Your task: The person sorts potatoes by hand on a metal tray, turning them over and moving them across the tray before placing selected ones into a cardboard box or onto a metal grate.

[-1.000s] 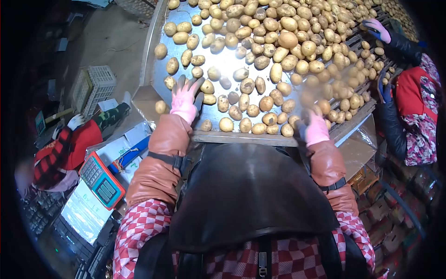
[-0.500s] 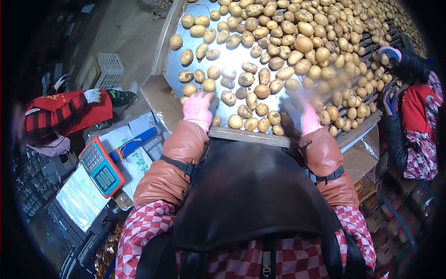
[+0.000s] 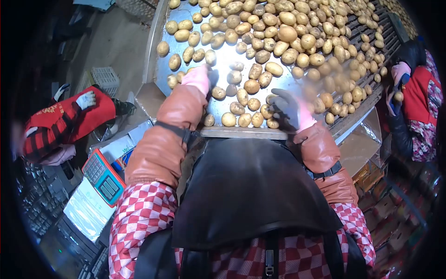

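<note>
My left hand (image 3: pixel 199 80), in a pink glove with a grey palm, reaches over the left part of the metal sorting table (image 3: pixel 160 60). Its back faces me, its fingers are mostly hidden, and a potato (image 3: pixel 218 93) lies just right of it. Lower on the right, my right hand (image 3: pixel 291 111) wears a matching glove. Its grey fingers are apart and point left, right beside a few potatoes near the front edge. A short row of potatoes (image 3: pixel 244 120) lies along that edge between my hands.
A large heap of potatoes (image 3: pixel 320 42) covers the far right, over dark slats (image 3: pixel 388 35). At the right a person in a red apron (image 3: pixel 416 95) holds a potato (image 3: pixel 398 96). Another person (image 3: pixel 60 116) stands left, near a white crate (image 3: pixel 106 80) and a scale (image 3: pixel 103 177).
My left hand has moved farther up the table. My right hand has turned its fingers leftward. The person at the right has drawn a hand back from the heap, and the view has shifted.
</note>
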`<state>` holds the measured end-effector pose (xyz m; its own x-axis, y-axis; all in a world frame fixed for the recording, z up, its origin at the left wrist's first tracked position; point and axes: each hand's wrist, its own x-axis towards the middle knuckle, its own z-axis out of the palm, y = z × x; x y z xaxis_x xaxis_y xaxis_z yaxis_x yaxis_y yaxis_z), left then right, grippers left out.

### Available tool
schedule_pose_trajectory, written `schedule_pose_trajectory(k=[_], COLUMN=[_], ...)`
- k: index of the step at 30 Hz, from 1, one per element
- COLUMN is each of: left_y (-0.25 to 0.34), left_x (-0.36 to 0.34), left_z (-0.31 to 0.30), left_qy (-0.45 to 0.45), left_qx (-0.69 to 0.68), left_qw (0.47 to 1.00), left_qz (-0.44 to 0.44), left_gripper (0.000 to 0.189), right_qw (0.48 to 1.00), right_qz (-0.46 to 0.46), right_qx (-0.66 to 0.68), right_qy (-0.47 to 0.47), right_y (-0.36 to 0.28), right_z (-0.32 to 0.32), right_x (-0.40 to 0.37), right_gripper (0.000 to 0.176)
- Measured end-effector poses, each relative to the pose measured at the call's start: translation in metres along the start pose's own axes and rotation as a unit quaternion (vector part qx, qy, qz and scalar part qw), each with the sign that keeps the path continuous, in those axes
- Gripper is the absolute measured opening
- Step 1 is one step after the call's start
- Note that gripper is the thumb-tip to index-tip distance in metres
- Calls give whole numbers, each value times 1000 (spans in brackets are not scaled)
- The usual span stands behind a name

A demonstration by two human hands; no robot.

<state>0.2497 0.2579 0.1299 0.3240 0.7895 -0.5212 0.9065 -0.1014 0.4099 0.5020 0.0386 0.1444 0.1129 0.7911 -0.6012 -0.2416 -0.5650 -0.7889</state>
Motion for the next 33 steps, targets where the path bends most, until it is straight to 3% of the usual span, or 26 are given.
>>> schedule_pose_trajectory(k=[1,2,3,4,6,7,8,9,10,12,14,16,18,19,20,21,22,23,24,25,27,28,30,31,32,33], left_y=[10,14,17,55,77,73,62,46,34,30,14,11,27,29,31,38,60,61,58,55,63,86,114,123,118,109], left_x=[-15,-25,-35,-65,-67,-62,-55,-47,-42,-30,-24,-30,-43,-49,-54,-42,-51,-46,-39,-37,-53,-74,-83,-74,-54,-39], left_z=[-8,3,14,3,12,22,36,50,56,36,25,9,-13,-3,14,36,27,38,47,45,36,25,15,24,37,51], left_qy=[34,18,-3,20,-26,-83,-86,-74,-63,-87,-70,-2,-35,17,70,17,42,72,102,74,25,27,3,-10,-13,41], left_qx=[5,-34,-75,43,138,176,176,188,199,218,121,46,-56,-34,-11,-108,-75,-95,-115,-166,-167,-151,-67,-103,-129,-4], left_qw=[999,998,991,984,982,972,972,967,962,958,981,999,997,999,992,990,981,975,967,968,977,967,958,970,955,934], left_qz=[2,58,112,169,130,130,131,153,174,163,137,15,-48,30,107,94,176,190,203,172,134,206,278,221,266,355], left_gripper=[43,40,37,33,33,35,35,36,36,34,36,41,47,41,36,33,35,36,37,38,39,37,37,38,44,47], right_qw=[986,985,967,939,923,984,985,977,951,998,988,928,847,860,830,812,907,968,979,979,997,998,963,948,949,948], right_qz=[84,84,80,74,92,-34,-156,63,55,-20,2,92,185,89,162,112,100,99,47,45,33,33,15,10,10,37], right_qx=[138,144,241,335,371,164,-53,197,299,60,-115,-306,-470,-490,-523,-564,-402,-224,-199,-199,36,37,253,284,283,293], right_qy=[-43,-40,-34,-28,-54,-58,-60,-49,-51,20,105,192,167,115,100,99,80,62,1,1,-51,-48,-92,-142,-138,-119], right_y=[-4,-9,-13,-14,3,27,40,31,36,11,26,29,-18,41,-10,-7,-10,-13,5,-1,-16,-10,18,31,36,39], right_z=[-1,4,13,20,18,15,11,3,-3,-17,-52,-76,-41,-56,-11,-1,5,11,2,2,4,4,7,-1,-7,-13], right_x=[-4,-8,-13,-17,-9,-4,0,6,7,-20,-25,-40,-55,-26,-27,-12,-5,2,15,9,-16,-15,-6,6,13,18], right_gripper=[48,48,49,50,48,46,44,38,32,31,33,40,50,56,52,47,49,53,58,58,70,70,72,73,73,72])
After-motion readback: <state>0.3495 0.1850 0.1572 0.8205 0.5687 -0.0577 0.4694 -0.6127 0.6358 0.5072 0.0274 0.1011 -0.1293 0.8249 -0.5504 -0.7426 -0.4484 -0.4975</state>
